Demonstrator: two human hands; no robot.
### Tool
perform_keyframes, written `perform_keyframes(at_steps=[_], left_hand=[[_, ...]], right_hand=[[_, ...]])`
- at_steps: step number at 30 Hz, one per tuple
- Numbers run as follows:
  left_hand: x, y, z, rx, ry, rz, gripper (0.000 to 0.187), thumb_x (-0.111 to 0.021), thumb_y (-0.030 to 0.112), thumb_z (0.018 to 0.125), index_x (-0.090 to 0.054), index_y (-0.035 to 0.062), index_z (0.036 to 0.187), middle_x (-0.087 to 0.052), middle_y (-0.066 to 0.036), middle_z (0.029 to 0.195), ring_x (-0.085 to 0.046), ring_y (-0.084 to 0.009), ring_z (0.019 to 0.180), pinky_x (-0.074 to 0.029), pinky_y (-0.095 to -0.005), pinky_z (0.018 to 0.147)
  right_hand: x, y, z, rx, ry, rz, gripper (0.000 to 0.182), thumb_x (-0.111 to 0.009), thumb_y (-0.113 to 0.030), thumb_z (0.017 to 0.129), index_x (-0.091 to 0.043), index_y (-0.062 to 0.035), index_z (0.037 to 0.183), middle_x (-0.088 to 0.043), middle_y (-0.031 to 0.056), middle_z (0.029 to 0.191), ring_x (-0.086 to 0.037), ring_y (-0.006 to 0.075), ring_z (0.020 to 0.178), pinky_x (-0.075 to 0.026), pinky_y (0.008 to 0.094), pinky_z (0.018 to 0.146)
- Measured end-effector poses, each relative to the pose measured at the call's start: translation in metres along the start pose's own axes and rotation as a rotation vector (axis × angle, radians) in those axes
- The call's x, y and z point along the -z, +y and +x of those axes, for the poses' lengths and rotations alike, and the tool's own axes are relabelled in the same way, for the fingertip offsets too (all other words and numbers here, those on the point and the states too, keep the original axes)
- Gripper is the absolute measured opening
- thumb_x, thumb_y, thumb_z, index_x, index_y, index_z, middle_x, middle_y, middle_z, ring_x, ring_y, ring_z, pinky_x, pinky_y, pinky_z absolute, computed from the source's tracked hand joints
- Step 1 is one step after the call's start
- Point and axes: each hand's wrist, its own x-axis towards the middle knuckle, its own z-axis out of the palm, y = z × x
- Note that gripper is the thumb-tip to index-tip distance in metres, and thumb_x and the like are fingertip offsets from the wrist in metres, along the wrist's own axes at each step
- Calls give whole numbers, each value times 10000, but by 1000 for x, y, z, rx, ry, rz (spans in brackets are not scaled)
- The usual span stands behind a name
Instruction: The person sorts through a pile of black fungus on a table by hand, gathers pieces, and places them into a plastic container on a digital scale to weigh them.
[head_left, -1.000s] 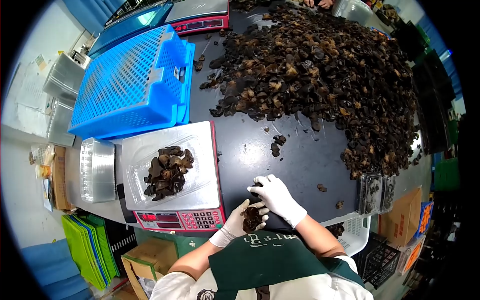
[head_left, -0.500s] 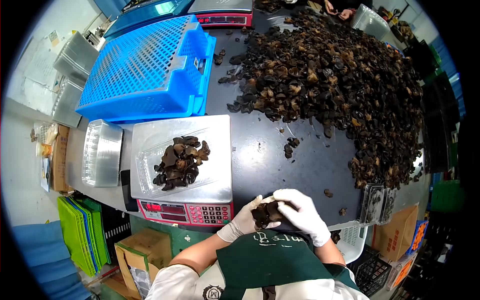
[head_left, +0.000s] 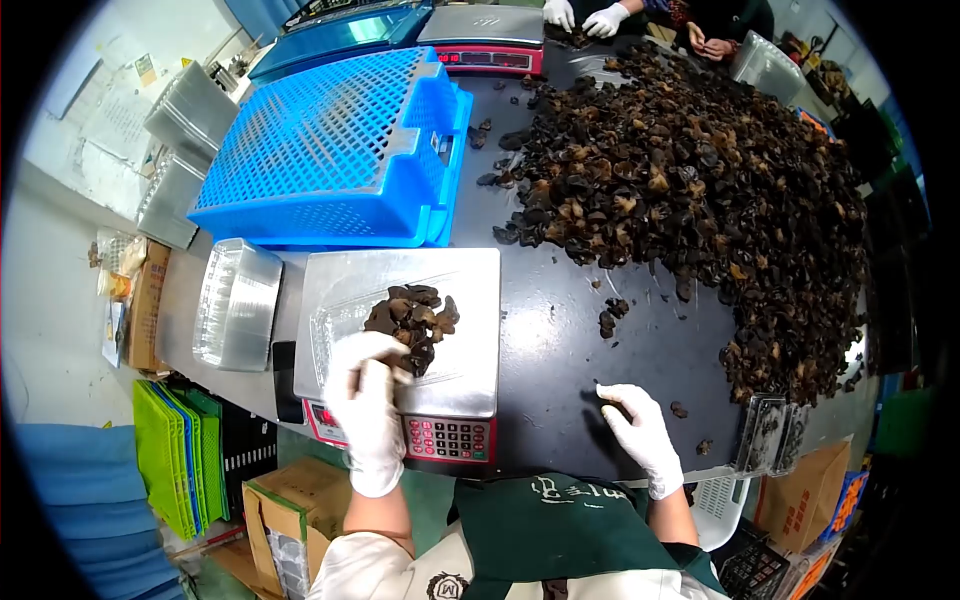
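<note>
My left hand (head_left: pixel 368 410), in a white glove and smeared by motion, reaches over the front of a clear plastic tray (head_left: pixel 330 325). Its fingertips are right at the near edge of a small heap of black wood ear mushrooms (head_left: pixel 420 315) lying in that tray. The tray rests on the steel plate of a red digital scale (head_left: pixel 450 438), and my hand covers part of the scale's display. My right hand (head_left: pixel 642 438), also gloved, is low over the dark table near its front edge. Its thumb and fingers are apart, with no mushroom visible between them.
A large pile of wood ears (head_left: pixel 690 190) spreads across the table's right side. Left of the scale stand stacked clear trays (head_left: pixel 237 305); behind it lies an upturned blue crate (head_left: pixel 310 150). Another scale (head_left: pixel 485 55) and co-workers' hands (head_left: pixel 605 20) are at the back.
My hands were together at the table's front edge around dark wood ears. Since then the left has moved left to the tray, and the right has drawn apart. The view has shifted somewhat.
</note>
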Motion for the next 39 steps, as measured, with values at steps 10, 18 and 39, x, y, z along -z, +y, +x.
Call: perform_keyframes(at_steps=[10,18,39], left_hand=[[62,-63,34,-162,-95,605,312,-475,134,953,-606,44,1222,-541,-138,1270,-491,-295,1197,-355,-403,1053],[34,-24,39,-469,-486,1183,307,-653,146,764,-687,127,1069,-535,-128,1272,-435,-385,1213,-364,-477,1018],[31,-31,45,-462,-469,1141,125,-709,125,697,-655,84,802,-589,-88,1089,-495,-335,1132,-380,-461,966]], right_hand=[[-4,-4,10,48,-82,-94,245,-641,-134,835,-677,-44,1060,-679,115,1059,-616,277,1020,-465,368,922],[-9,-7,17,48,-126,-130,251,-640,-126,829,-674,-45,1065,-675,104,1055,-608,268,1028,-452,367,936],[-12,-7,16,46,-168,-166,260,-632,-151,846,-671,-60,1087,-669,101,1059,-596,275,1039,-438,380,953]])
